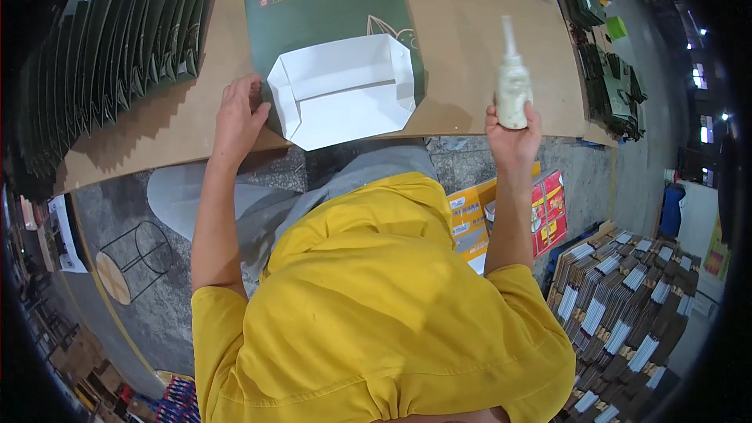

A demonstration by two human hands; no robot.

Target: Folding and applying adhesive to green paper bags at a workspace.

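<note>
While our right grip [515,137] clamps a milky-white plastic squeeze bottle [513,94], upper tip pointing far, the dark-green paper bag [333,27] lies left on the brown tabletop [470,39], its white folded base [352,110] long left-to-right; our left grip [239,116], thumb and fingers apart, is nearer, at its left edge.

Tabletop [462,47] gap between bag [329,19] and bottle [513,98]

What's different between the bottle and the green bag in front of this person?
The bottle is whitish with a thin nozzle; the bag is dark green, its white inside showing at the opened-out end. The bottle is much smaller than the bag. The bottle is in the right hand, while the bag lies on the table. Both have a hand at or close by them.
</note>
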